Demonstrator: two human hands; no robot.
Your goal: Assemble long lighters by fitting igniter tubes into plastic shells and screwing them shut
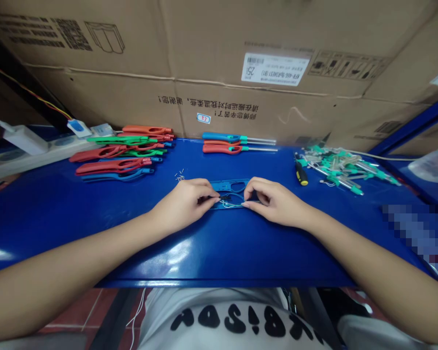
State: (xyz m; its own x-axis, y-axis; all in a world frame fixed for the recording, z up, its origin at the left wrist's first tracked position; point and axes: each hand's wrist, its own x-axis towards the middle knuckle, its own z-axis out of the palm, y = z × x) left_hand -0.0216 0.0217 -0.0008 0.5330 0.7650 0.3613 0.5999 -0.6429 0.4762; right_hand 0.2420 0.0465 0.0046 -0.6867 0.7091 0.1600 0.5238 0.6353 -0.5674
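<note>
A blue plastic lighter shell half (229,187) lies flat on the blue table (95,223), with thin wires and small inner parts in it. My left hand (184,201) pinches at the shell's left part, fingers pressed together on the wire. My right hand (272,198) rests on the shell's right part, fingers curled down onto it. The piece under the fingers is partly hidden.
A heap of red, green and blue shell halves (126,153) lies at the back left. Three assembled long lighters (237,144) lie at the back middle. A black-and-yellow screwdriver (301,173) and a pile of green-tipped metal parts (341,167) lie right. Cardboard boxes (219,63) stand behind. Small screws (179,174) are loose.
</note>
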